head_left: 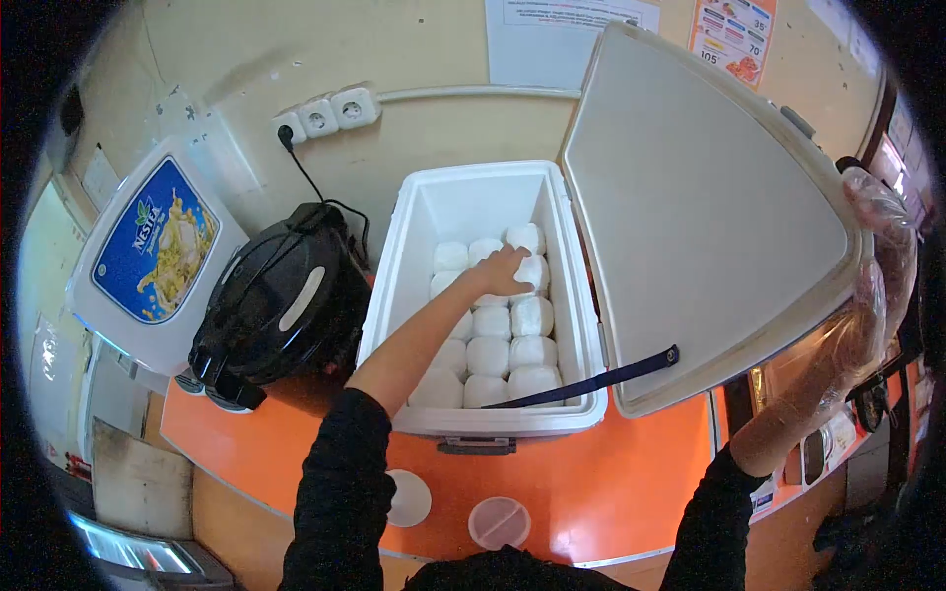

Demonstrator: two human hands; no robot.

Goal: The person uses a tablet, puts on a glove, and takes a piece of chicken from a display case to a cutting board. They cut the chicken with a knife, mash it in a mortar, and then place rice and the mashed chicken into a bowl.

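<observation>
A white cooler box (394,325) stands uncovered on the orange counter, with rows of rounded white lumps like dough balls (490,357) inside. My left hand (501,274), bare, reaches down into the box. Its fingers are spread over the lumps near the far right; whether it grips one I cannot make out. To the right, the big white cooler lid (700,217) is tilted up beside the box. My right hand (877,222), in a clear plastic glove, holds the lid's right edge. A dark blue strap (591,382) lies across the box's near right corner.
Left of the box sits a black appliance (286,305), its cord plugged into a wall socket (317,118). Farther left is a white container with a Nestea label (158,241). Two round lids or discs, one white (408,498) and one clear (499,523), lie on the orange counter (611,502).
</observation>
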